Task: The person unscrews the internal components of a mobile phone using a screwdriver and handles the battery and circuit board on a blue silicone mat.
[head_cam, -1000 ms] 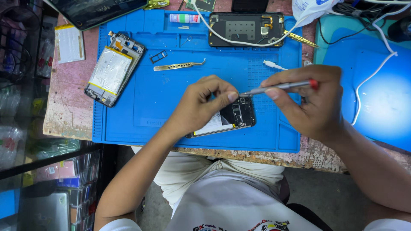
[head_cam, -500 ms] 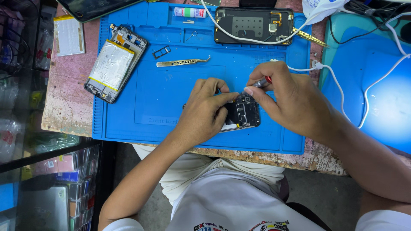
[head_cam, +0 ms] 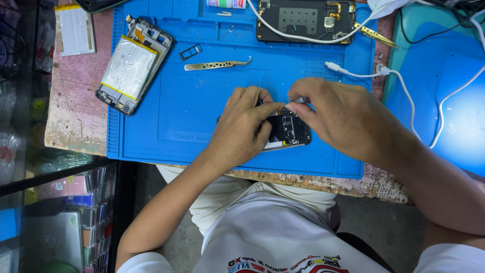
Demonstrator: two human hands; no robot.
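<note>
An opened black phone (head_cam: 289,132) lies on the blue work mat (head_cam: 202,111) near its front edge. My left hand (head_cam: 245,126) rests over the phone's left side and holds it down, fingertips at its top edge. My right hand (head_cam: 343,119) comes from the right and pinches a thin metal tool (head_cam: 299,100), its tip meeting the left fingertips above the phone. Most of the tool and the phone's left half are hidden by my hands.
A dismantled phone frame with a silver battery (head_cam: 130,68) lies at the mat's left edge. Metal tweezers (head_cam: 217,64) and a small SIM tray (head_cam: 192,51) lie above centre. Another open phone back (head_cam: 305,20) sits at the top, with white cables (head_cam: 399,83) to the right.
My right hand has come down and left from a raised position onto the phone. The red-ended tool it held out is now tucked in the fingers. The view shifted slightly.
</note>
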